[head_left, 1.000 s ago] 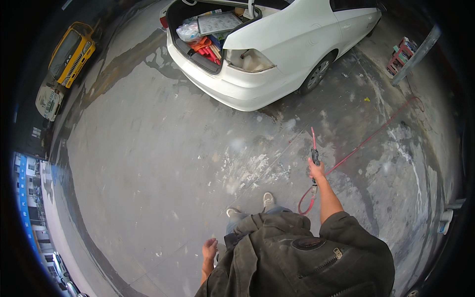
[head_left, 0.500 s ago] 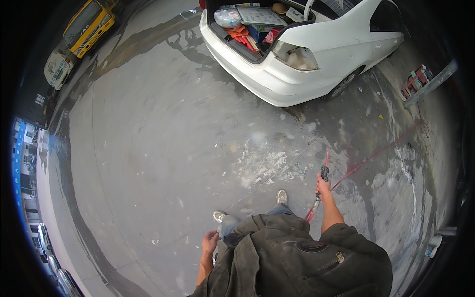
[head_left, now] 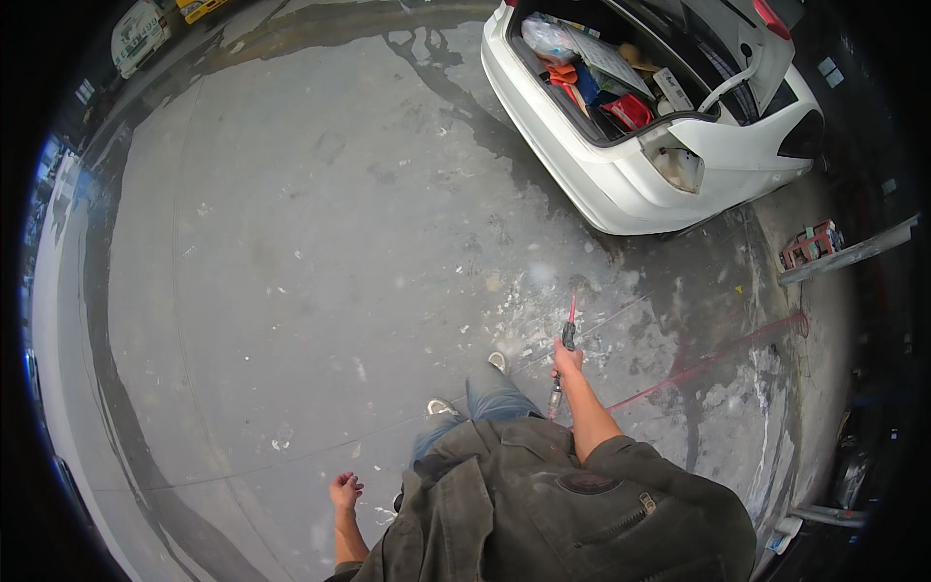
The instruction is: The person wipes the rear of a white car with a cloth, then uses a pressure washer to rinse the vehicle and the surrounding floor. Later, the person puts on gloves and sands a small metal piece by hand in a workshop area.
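Note:
My right hand (head_left: 567, 362) is wrapped round an air blow gun (head_left: 569, 336) with a black body and a thin red nozzle, held out in front of me over the floor. A metal coupling (head_left: 556, 400) shows below the fist. A red hose (head_left: 669, 380) trails across the concrete to the right. My left hand (head_left: 346, 491) hangs at my side with its fingers loosely bent and apart, holding nothing.
Ahead to the right stands a white car (head_left: 630, 184) with its boot up, loaded with a plastic bag and boxes; its rear light opening is bare. Beyond a slanted post (head_left: 853, 260) is a red rack (head_left: 813, 244). Vehicles stand far left.
My view has turned, and the car now sits farther right in it. The blow gun and my right hand have shifted left in the picture; my left hand has swung outward and lower.

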The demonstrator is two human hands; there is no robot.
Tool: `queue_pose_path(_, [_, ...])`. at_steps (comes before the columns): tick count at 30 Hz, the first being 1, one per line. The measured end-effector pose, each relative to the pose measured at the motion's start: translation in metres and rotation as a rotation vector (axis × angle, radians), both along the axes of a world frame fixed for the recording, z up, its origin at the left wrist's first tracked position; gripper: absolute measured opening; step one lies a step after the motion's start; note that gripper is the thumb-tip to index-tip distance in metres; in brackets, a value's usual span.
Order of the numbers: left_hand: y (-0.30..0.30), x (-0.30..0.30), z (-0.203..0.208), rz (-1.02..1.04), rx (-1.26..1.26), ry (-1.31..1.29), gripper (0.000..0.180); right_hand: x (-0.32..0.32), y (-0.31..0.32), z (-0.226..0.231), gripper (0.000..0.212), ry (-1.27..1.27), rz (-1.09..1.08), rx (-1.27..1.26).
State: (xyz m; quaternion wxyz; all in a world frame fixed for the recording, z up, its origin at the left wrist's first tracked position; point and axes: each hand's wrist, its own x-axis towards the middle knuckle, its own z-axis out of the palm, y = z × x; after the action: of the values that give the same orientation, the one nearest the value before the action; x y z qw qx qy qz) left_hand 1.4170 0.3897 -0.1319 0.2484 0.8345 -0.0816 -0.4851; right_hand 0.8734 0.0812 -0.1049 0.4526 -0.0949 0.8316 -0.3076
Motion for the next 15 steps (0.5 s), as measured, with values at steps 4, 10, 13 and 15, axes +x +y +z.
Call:
queue_pose_path(4, [-0.02, 0.02, -0.014, 0.14, -0.075, 0.052, 0.022, 0.026, -0.052, -0.014, 0.042, 0.092, -0.086, -0.01])
queue_pose_path(10, [-0.085, -0.009, -0.022, 0.294, -0.135, 0.167, 0.022, 0.085, -0.161, -0.029, 0.041, 0.071, -0.073, 0.019])
queue_pose_path(13, [-0.082, -0.011, -0.043, 0.206, -0.173, 0.109, 0.021, 0.128, -0.23, -0.015, 0.035, 0.183, -0.045, 0.119])
queue_pose_path(15, [-0.095, -0.006, -0.046, 0.106, -0.175, 0.066, 0.02, 0.141, -0.271, -0.011, 0.036, 0.18, 0.031, 0.117])
